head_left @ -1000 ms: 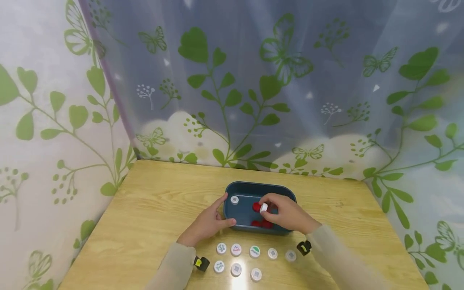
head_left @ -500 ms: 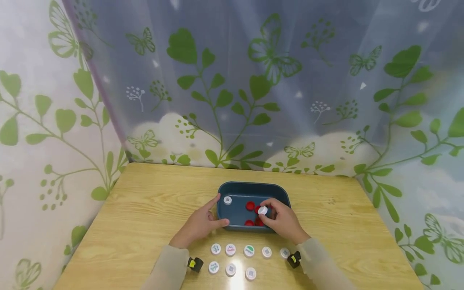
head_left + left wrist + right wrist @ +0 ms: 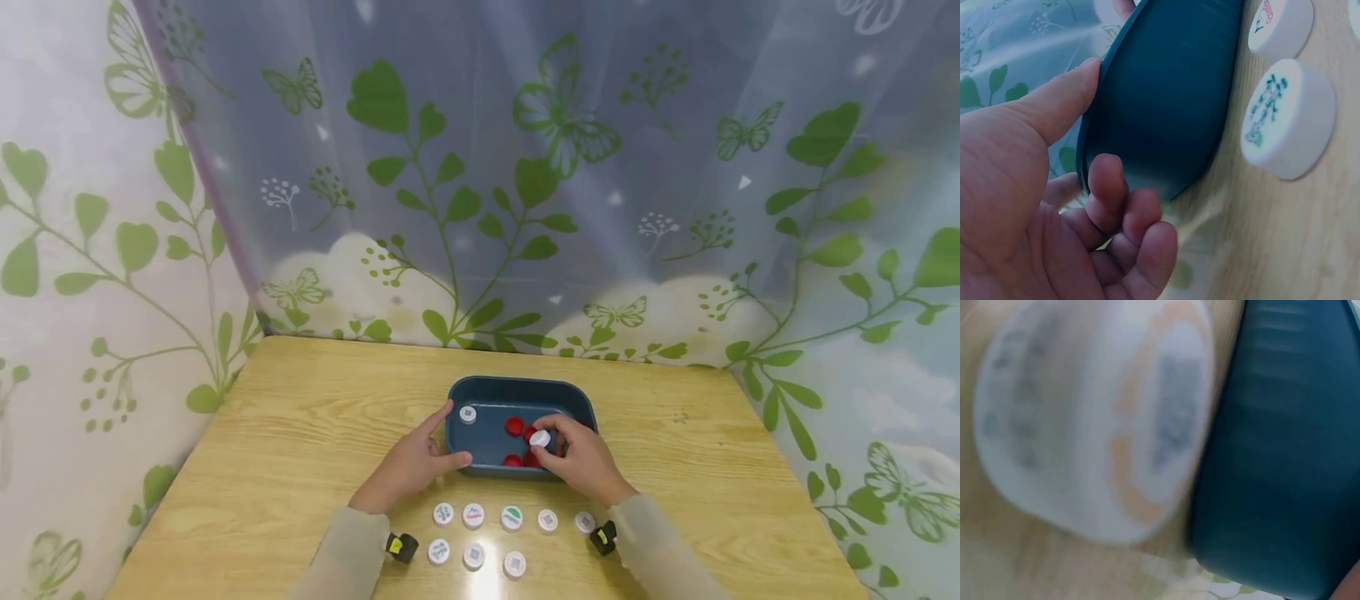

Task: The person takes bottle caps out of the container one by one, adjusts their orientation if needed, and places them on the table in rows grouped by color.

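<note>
A dark blue rectangular tub stands on the table. My left hand holds its left end, thumb at the near corner and index finger at the far corner; in the left wrist view the other fingers are curled beside the tub wall. Inside the tub, my right hand pinches a white bottle cap between thumb and fingers, tilted above several red bottle caps at the right. Another white cap lies in the tub's far left corner. In the right wrist view the pinched cap is hidden.
Several white bottle caps with printed tops lie in two rows in front of the tub, among them a green-marked cap. One cap looms blurred in the right wrist view. A patterned curtain borders the wooden table.
My right hand has shifted slightly left with the white cap, whose tilt has changed, and more red caps show. The head view has shifted a little. My left hand stays on the tub.
</note>
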`<action>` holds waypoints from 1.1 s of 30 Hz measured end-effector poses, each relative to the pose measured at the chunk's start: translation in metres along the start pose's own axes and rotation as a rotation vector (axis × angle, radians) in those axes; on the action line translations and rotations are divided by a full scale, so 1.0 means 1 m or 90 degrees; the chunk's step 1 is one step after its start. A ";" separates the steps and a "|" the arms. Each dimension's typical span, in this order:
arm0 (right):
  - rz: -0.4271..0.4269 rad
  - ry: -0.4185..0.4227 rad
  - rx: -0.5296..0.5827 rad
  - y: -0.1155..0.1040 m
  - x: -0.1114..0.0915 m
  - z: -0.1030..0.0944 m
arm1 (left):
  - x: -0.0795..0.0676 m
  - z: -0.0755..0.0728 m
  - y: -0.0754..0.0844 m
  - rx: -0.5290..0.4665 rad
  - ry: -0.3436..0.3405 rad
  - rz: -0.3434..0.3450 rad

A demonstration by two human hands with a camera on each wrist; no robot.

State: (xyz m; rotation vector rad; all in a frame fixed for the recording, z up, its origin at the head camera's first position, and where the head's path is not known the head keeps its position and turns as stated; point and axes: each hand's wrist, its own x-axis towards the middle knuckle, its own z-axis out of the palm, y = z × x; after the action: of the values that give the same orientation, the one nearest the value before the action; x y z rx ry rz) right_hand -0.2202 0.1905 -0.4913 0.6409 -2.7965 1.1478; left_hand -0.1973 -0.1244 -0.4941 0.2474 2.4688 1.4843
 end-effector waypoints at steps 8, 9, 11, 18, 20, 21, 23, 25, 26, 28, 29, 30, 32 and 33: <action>-0.078 -0.043 0.023 -0.019 -0.039 -0.016 | 0.001 0.001 0.002 0.034 0.002 -0.011; -0.101 -0.041 -0.012 -0.023 -0.049 -0.017 | 0.001 0.001 0.002 0.034 -0.002 -0.012; -0.162 -0.020 -0.096 -0.028 -0.069 -0.018 | 0.000 0.001 0.002 0.030 -0.007 -0.016; -0.269 -0.033 -0.129 -0.041 -0.111 -0.013 | 0.002 0.001 0.004 0.029 -0.004 -0.021; -0.238 -0.105 -0.108 -0.043 -0.117 -0.009 | 0.001 0.001 0.004 0.024 -0.003 -0.021; -0.217 -0.139 -0.108 -0.043 -0.119 -0.008 | 0.001 0.001 0.005 0.024 -0.003 -0.020; -0.157 -0.193 -0.123 -0.043 -0.121 -0.004 | 0.000 0.001 0.005 0.019 -0.003 -0.020; -0.124 -0.216 -0.145 -0.040 -0.123 -0.001 | -0.001 0.001 0.005 0.018 -0.002 -0.016; -0.112 -0.225 -0.155 -0.039 -0.123 0.001 | -0.001 0.001 0.005 0.017 -0.002 -0.015; -0.094 -0.241 -0.169 -0.037 -0.122 0.002 | -0.001 0.001 0.005 0.016 -0.002 -0.016; -0.089 -0.247 -0.172 -0.037 -0.122 0.002 | -0.001 0.000 0.004 0.016 -0.002 -0.016; -0.081 -0.255 -0.172 -0.037 -0.122 0.002 | -0.001 0.000 0.004 0.016 -0.002 -0.016; -0.062 -0.271 -0.166 -0.037 -0.121 0.001 | -0.001 0.000 0.004 0.015 -0.003 -0.018; -0.055 -0.277 -0.163 -0.038 -0.120 0.001 | 0.000 0.000 0.004 0.015 -0.004 -0.019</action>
State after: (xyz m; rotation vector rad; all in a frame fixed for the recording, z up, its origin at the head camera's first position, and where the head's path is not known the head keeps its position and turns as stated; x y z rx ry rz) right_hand -0.0952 0.2087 -0.4910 1.0814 -3.1475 0.6823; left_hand -0.1968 -0.1229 -0.4909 0.2193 2.4754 1.4413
